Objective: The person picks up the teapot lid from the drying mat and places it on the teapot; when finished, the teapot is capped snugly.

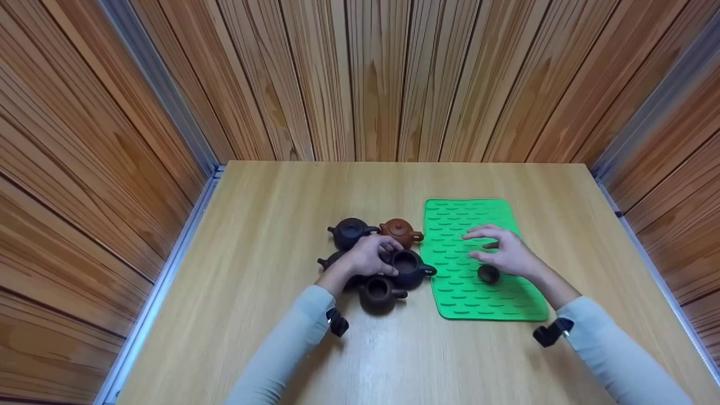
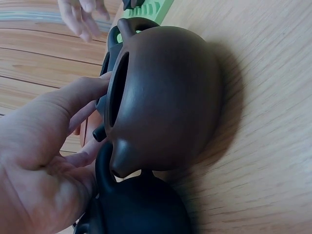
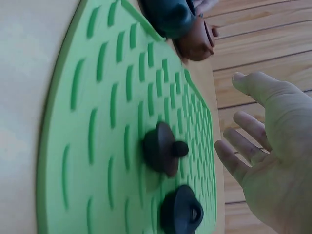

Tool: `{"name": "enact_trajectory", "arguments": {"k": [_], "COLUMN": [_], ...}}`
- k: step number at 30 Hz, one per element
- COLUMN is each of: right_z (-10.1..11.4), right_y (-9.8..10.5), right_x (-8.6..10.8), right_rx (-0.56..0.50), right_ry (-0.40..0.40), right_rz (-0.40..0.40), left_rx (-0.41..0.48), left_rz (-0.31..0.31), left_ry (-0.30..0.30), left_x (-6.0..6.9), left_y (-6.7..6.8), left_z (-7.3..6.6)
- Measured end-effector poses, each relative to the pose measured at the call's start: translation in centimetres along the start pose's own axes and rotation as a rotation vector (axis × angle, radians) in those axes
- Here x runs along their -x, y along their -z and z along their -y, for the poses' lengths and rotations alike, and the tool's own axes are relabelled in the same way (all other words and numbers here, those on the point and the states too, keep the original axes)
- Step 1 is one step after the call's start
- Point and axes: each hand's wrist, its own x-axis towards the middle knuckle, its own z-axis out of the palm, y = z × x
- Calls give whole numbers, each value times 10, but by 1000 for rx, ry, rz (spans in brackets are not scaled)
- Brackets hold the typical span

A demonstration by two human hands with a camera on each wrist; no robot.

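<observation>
My left hand point(image 1: 368, 256) reaches over a cluster of teapots, its thumb and fingers curved round the left side of a lidless black teapot point(image 1: 415, 281). In the left wrist view a lidless brown teapot point(image 2: 170, 97) hides the fingertips of the left hand point(image 2: 44, 146). Spread and empty, my right hand point(image 1: 509, 256) hovers over the green mat point(image 1: 461, 298). Below the right hand point(image 3: 282, 141), in the right wrist view, a brown lid point(image 3: 158, 148) with a round knob and a black lid point(image 3: 178, 212) lie on the mat.
A dark blue teapot point(image 1: 350, 232) and an orange-brown teapot point(image 1: 397, 232), both lidded, stand at the back of the cluster. Another dark teapot is partly under the left hand. The cluster borders the mat's left edge. Wooden panels point(image 1: 377, 84) rise behind the table point(image 1: 270, 225).
</observation>
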Motion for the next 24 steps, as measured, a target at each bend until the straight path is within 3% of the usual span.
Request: {"name": "enact_trajectory", "arguments": {"k": [11,17,24], "right_z": [-22,-27,-34], "right_y": [14,21,24], "right_x": [30,40,49], "right_rx": [69,79,65], "right_ry": [-20,-61,-114], "right_rz": [-93,-101,-124], "left_rx": [-19,-26,-5], "left_rz": [-5,-3,8], "left_ry": [-2,-33,-12], "left_x": [-1,-2,-1], "left_y": [1,1,1], "left_z": [3,7,2]}}
